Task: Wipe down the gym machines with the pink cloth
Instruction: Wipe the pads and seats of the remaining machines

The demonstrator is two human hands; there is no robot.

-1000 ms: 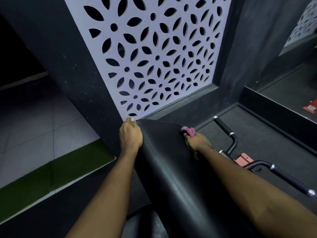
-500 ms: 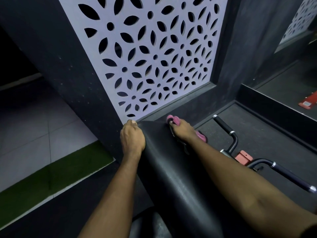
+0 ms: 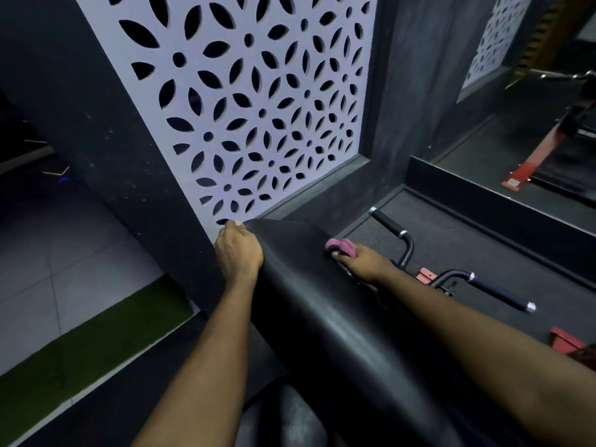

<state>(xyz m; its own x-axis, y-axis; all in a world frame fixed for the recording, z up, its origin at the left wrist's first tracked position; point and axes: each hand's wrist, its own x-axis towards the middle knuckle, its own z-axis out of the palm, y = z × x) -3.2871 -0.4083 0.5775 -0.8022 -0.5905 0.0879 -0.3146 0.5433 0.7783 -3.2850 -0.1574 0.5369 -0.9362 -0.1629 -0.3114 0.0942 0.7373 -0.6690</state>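
a: left side first, what's the l hand doing?
b: your left hand (image 3: 238, 256) has its fingers curled over the top-left corner of the long black vinyl-covered machine pad (image 3: 322, 317), gripping it. good brace.
a: and the cloth?
b: small pink soft cloth (image 3: 340, 247) is wadded on the pad's upper right edge, pinched under your right hand (image 3: 361, 264), fingers curled on it.
a: how'll it handle?
b: light, limp, prob bunches up. spread it flat under the palm, hold a fold w/ your thumb. vinyl looks slick, so press firm. black foam-grip metal handlebars (image 3: 390, 225) further right look untouched, next i'd guess.
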